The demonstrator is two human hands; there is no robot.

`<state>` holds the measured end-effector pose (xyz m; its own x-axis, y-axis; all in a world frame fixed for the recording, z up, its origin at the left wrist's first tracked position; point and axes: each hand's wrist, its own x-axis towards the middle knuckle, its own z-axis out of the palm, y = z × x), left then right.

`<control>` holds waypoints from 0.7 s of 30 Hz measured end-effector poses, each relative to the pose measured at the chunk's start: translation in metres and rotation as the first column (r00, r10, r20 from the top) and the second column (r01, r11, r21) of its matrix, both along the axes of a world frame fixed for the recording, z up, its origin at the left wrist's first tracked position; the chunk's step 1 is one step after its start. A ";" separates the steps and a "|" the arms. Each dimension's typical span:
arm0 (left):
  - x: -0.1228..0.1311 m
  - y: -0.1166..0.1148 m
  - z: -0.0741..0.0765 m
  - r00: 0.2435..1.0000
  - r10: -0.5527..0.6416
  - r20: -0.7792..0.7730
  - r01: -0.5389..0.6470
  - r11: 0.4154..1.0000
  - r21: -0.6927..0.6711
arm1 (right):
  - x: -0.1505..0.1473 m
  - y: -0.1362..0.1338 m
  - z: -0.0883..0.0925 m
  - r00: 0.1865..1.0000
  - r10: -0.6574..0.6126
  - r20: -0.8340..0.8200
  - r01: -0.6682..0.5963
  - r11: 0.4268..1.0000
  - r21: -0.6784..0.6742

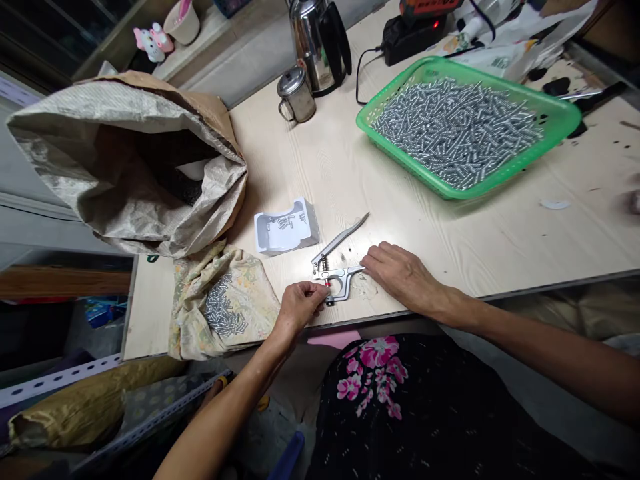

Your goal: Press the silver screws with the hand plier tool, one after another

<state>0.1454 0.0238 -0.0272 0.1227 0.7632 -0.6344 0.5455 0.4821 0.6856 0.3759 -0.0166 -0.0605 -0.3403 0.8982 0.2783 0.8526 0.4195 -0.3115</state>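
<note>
A silver hand press tool [336, 257] lies on the pale wooden table [350, 173] near its front edge, one long handle raised toward the back. My left hand [300, 305] is closed in a pinch at the tool's jaw, on something too small to name. My right hand [400, 272] rests on the lower handle, fingers curled over its end. Just behind the tool stands a small white tray [286, 227] with a few short metal springs. A patterned cloth [220, 303] left of my left hand carries a pile of the same springs.
A green plastic basket [467, 127] full of metal springs sits at the back right. A large open paper sack [130, 160] stands at the left. A steel kettle [320, 40], a lidded metal mug [296, 93] and a black charger [415, 30] line the far edge.
</note>
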 end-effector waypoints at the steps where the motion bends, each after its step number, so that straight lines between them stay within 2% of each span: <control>1: 0.001 0.000 0.001 1.000 -0.007 -0.017 0.007 1.000 -0.006 | -0.001 0.000 -0.001 1.000 -0.010 0.008 0.010 1.000 0.009; 6: 0.004 0.002 0.005 0.998 -0.009 -0.054 0.006 0.999 -0.048 | -0.003 -0.001 -0.002 0.999 -0.037 0.023 0.037 0.999 0.027; 12: 0.000 0.004 0.002 0.997 -0.051 -0.064 0.046 0.996 -0.076 | 0.010 0.004 0.003 0.998 0.053 -0.034 -0.056 0.994 -0.097; 16: -0.001 0.003 0.001 0.996 -0.073 -0.049 0.069 0.995 -0.066 | 0.027 0.017 0.004 0.995 0.100 -0.030 -0.102 0.991 -0.090; 21: 0.001 0.002 0.004 0.997 -0.041 -0.058 0.036 0.996 -0.082 | 0.038 0.038 0.006 0.983 0.171 0.059 -0.158 0.971 -0.180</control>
<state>0.1468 0.0254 -0.0236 0.1107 0.7044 -0.7011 0.6036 0.5128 0.6105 0.4136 0.0216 -0.0543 -0.5012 0.8605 0.0914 0.7996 0.5009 -0.3314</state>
